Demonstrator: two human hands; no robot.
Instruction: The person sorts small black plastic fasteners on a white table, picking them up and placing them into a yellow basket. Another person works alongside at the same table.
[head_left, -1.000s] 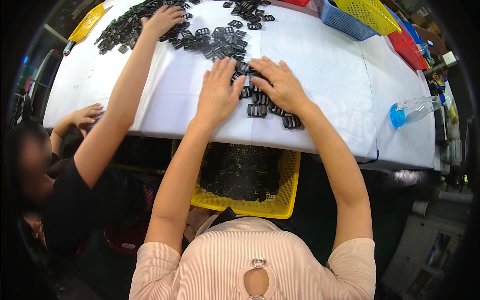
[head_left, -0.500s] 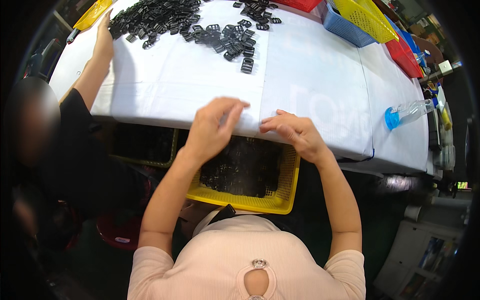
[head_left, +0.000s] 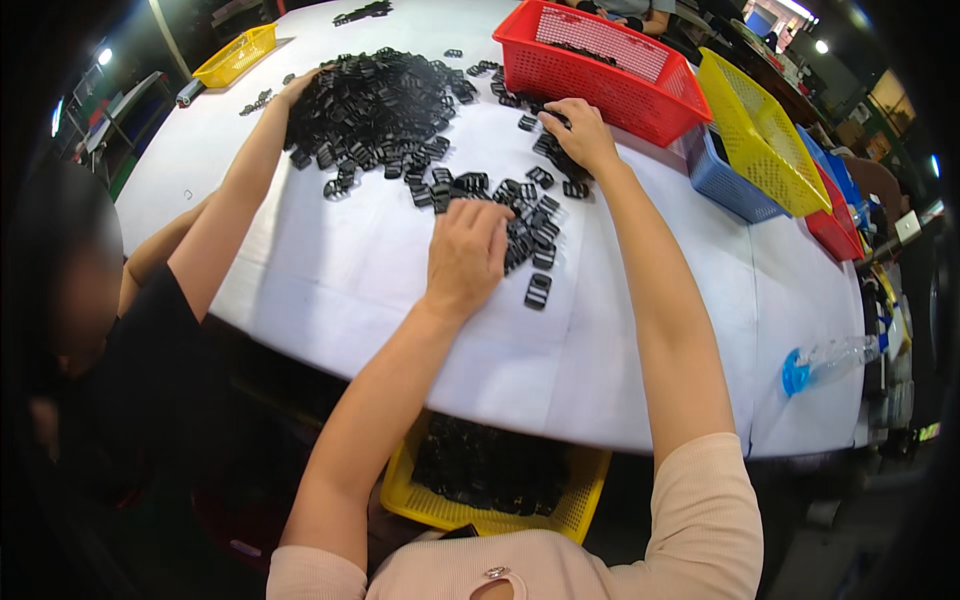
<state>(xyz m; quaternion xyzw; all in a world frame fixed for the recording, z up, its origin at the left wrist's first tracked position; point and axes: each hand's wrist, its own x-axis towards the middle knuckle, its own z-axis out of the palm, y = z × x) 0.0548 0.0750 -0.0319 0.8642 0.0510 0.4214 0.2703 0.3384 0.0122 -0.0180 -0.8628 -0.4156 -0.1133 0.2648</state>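
Black plastic strap buckles (head_left: 470,190) lie loose in the middle of the white table. My left hand (head_left: 467,248) is at their near edge, palm down, its fingers bent over the closest ones, with no buckle seen gripped. Farther off, my right hand (head_left: 583,135) reaches to a smaller cluster of buckles (head_left: 555,155) beside the red basket (head_left: 620,95); its fingers are spread and touch the pieces, though the tips are partly hidden. One single buckle (head_left: 538,291) lies apart, nearer to me. Below the table edge, a yellow basket (head_left: 592,500) holds many dark pieces.
At left, a co-worker's hand (head_left: 298,88) touches a big heap of buckles (head_left: 375,110). A yellow tray (head_left: 235,57) stands far left. Yellow (head_left: 765,140) and blue baskets (head_left: 735,190) sit at right, near a clear bottle with a blue end (head_left: 830,364). Another person sits beyond the red basket.
Both my hands have moved from above the yellow basket at the table edge forward onto the buckles, the right one farther. The view has tilted up, showing more of the table.
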